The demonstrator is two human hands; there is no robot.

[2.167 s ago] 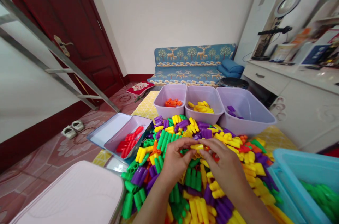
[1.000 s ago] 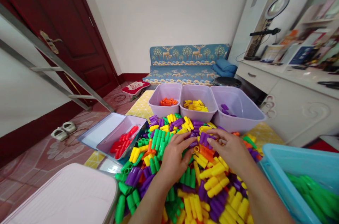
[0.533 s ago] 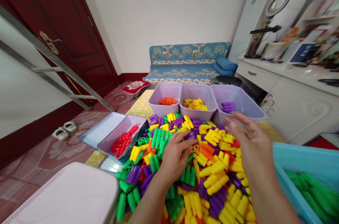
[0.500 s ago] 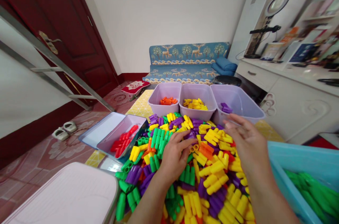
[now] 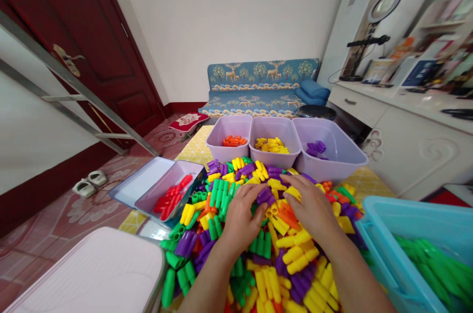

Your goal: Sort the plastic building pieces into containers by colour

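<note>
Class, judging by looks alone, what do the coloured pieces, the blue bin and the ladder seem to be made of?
Coloured pieces: probably moulded plastic, glossy; highlights shine on the even-coloured, rounded tubes.
Blue bin: likely plastic, smooth with a soft sheen; even colour, rounded rim.
Ladder: perhaps metal, dull grey; slim, straight rails and rungs.

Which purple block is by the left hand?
Find the colourful pile in front of three lilac tubs. In it, find the left hand. Your purple block sits between its thumb and fingers; blocks just right are yellow.
</note>
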